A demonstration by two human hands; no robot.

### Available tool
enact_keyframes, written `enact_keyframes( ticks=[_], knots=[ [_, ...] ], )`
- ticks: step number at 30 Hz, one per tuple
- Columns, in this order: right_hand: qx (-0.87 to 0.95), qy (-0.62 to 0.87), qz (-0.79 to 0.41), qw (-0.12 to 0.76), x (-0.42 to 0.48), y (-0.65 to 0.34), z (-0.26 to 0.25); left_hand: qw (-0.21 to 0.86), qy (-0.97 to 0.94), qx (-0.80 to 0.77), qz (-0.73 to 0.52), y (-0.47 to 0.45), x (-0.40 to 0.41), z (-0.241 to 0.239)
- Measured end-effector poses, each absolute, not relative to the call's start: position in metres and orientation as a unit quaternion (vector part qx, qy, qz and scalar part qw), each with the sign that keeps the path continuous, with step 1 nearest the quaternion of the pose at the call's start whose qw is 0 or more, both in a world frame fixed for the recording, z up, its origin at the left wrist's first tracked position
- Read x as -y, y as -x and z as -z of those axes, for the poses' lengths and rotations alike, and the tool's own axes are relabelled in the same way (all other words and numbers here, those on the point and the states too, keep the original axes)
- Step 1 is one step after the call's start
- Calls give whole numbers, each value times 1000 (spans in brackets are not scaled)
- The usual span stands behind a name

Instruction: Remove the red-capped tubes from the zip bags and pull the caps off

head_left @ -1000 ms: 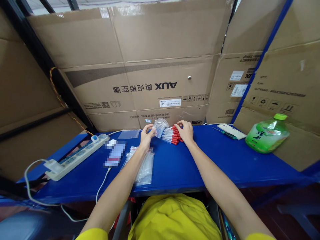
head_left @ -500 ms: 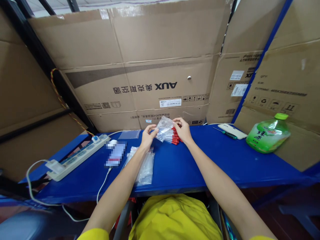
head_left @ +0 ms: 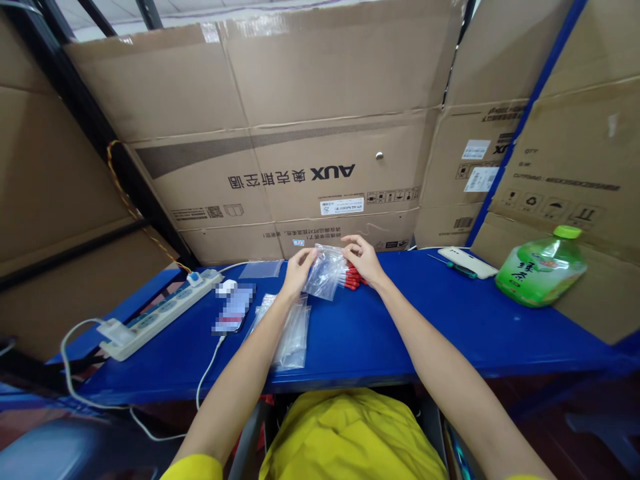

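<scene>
a white power strip point(head_left: 163, 312) lies along the left of the blue table point(head_left: 480, 320), plugs seated. a phone point(head_left: 235, 310) (display blurred) lies near it, cable attached. at right, a green-handled screwdriver point(head_left: 464, 270) lies beside a flat white object point(head_left: 473, 261), near a green bottle point(head_left: 540, 272). a cardboard panel point(head_left: 310, 100) stands behind, lettering inverted.

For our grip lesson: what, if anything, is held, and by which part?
A clear, thin plastic bag: the left hand and right hand pinch opposite ends of its upper edge.
</scene>
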State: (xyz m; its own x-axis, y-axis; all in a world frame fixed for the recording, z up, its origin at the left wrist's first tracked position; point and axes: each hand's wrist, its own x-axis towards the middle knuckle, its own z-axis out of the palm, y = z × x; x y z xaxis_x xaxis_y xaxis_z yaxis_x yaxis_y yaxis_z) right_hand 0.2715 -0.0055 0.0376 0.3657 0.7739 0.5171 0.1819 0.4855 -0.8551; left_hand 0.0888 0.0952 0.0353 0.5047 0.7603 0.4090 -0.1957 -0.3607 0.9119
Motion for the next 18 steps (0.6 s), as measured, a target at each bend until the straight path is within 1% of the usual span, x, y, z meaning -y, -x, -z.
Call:
enact_keyframes(
  ticks=[5, 9, 11, 14, 18],
  knots=[
    [525, 460, -241, 674, 7, -269, -38, 553, -664, -228, -449, -87, -99, -36],
    [512, 480, -287, 652, 7, -271, -36, 615, -618, -245, -424, -89, -98, -33],
    [515, 503, -283, 634, 7, -271, -36, 635, -608, -247, -408, -90, -97, -33],
    [539, 532, -241, 607, 8, -268, -36, 613, -641, -249, -389, -90, -92, -34],
    [565, 536, -259, 571, 8, -262, -37, 591, -695, -219, -346, -90, -85, -35]
  ],
)
